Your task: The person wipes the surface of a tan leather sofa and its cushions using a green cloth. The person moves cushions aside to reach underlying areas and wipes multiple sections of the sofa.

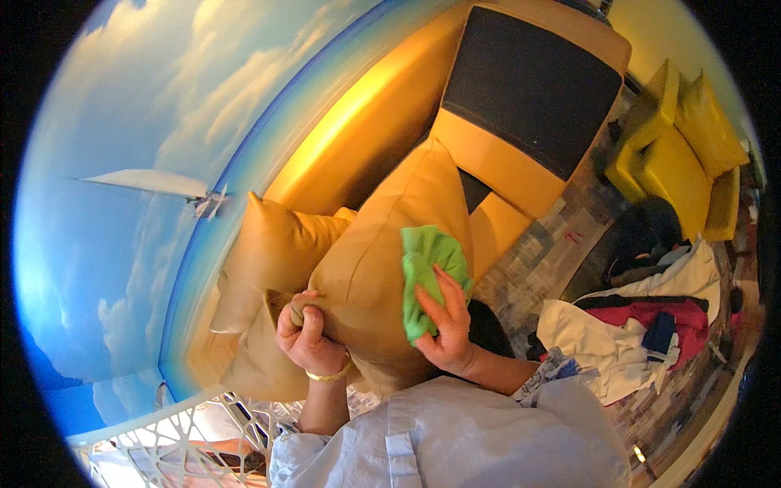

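A large tan cushion (366,268) with a seam along it lies before me, slanting up towards the sofa. My left hand (311,338), with a gold-coloured bangle at the wrist, pinches a corner of this cushion. On the cushion's right side, my right hand (445,323) holds a crumpled green cloth (430,262) against the cover, fingers spread over it. Smaller tan cushions, one of them (268,250) upright, stand to the left, beside the wall. The cushion's underside is hidden.
An orange sofa (488,152) with a black seat panel (531,85) extends beyond the cushion. At right are a yellow armchair (677,158) and a heap of white and red clothes (616,341). A sky-and-sea mural (140,122) covers the left wall, above a white lattice screen (183,445).
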`<move>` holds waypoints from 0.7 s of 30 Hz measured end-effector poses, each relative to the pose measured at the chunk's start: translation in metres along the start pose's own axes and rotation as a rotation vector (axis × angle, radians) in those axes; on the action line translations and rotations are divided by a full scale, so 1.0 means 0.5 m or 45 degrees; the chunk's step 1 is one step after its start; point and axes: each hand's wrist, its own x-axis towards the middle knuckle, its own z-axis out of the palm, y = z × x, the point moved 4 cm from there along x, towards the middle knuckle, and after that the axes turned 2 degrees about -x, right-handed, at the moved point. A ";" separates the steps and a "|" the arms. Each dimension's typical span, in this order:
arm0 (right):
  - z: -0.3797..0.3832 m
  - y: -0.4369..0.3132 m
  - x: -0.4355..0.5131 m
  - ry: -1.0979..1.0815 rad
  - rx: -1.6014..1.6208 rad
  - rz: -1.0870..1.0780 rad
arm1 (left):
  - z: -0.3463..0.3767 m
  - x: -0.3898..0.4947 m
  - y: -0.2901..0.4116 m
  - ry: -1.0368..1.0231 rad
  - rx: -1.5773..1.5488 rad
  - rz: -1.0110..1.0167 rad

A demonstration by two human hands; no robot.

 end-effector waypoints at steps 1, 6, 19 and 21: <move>0.008 -0.021 0.016 -0.066 0.005 -0.087 | -0.031 -0.003 -0.006 -0.013 -0.004 0.027; 0.106 -0.024 0.087 -0.497 -0.059 -0.347 | -0.171 -0.027 -0.058 0.043 -0.008 -0.005; 0.313 0.144 0.002 -0.609 0.001 0.030 | -0.322 -0.097 -0.157 0.306 0.036 -0.144; 0.286 0.059 -0.006 -0.620 -0.034 -0.107 | -0.330 -0.098 -0.154 0.286 0.120 -0.164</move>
